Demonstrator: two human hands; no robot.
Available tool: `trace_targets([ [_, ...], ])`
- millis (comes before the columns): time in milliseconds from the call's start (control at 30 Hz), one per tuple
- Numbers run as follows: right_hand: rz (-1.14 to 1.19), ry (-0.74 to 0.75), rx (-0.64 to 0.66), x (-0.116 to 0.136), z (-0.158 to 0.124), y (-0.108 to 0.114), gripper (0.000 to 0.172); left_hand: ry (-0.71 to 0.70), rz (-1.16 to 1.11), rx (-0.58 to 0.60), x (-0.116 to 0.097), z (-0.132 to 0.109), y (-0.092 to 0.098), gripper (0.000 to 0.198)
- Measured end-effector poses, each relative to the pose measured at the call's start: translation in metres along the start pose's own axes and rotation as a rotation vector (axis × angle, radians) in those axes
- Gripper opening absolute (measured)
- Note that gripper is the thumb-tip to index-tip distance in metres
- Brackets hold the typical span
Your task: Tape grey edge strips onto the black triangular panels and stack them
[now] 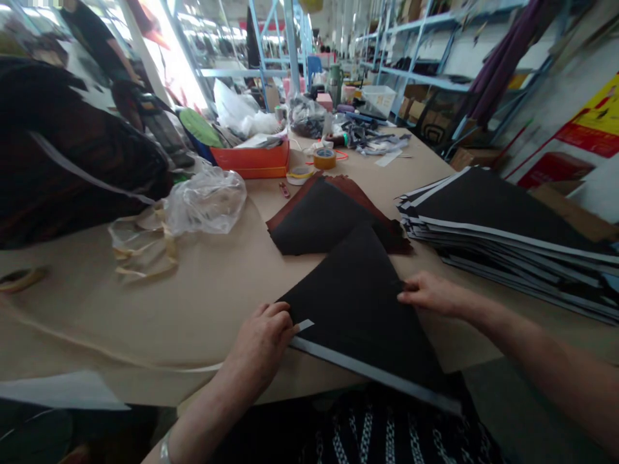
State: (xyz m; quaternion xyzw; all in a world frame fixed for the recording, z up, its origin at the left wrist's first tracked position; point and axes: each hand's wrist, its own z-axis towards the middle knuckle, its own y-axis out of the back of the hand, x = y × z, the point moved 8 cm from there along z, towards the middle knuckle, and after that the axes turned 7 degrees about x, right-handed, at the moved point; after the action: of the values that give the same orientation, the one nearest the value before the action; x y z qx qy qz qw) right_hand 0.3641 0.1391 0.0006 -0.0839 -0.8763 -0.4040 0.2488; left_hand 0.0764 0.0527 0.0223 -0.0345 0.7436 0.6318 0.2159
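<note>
A black fabric panel [360, 303] lies before me, its front part reaching past the table edge over my lap. Along its near side runs a pale grey strip [367, 368]. My left hand [265, 335] has its fingers closed on the panel's left corner, where a short loose end of pale tape [304, 325] sticks out. At the right edge, my right hand [425, 294] pinches the same panel. Just beyond it rests a stack of dark grey and brown panels [319, 219], partly covered by the panel's tip.
A tall pile of black panels with pale edges [503, 219] stands at the right. Tape rolls [324, 158], a red-orange box [251, 161] and a clear plastic bag [206, 196] lie farther back. A dark bundle [72, 154] fills the left side.
</note>
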Motion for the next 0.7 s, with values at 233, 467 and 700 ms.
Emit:
trace_targets([
  [233,0.647,-0.21,0.228,-0.058,-0.065,-0.138,0.048,-0.015,0.014,0.092,-0.019,0.02,-0.009,0.024],
  [467,0.548,0.015,0.088,-0.054,-0.068,-0.09,0.038,0.055,-0.125,0.068,-0.02,0.013,0.003,0.024],
  [700,0.479,0.246,-0.081,0.038,-0.05,-0.015,0.026,0.129,-0.586,0.179,-0.053,0.005,0.002,0.024],
])
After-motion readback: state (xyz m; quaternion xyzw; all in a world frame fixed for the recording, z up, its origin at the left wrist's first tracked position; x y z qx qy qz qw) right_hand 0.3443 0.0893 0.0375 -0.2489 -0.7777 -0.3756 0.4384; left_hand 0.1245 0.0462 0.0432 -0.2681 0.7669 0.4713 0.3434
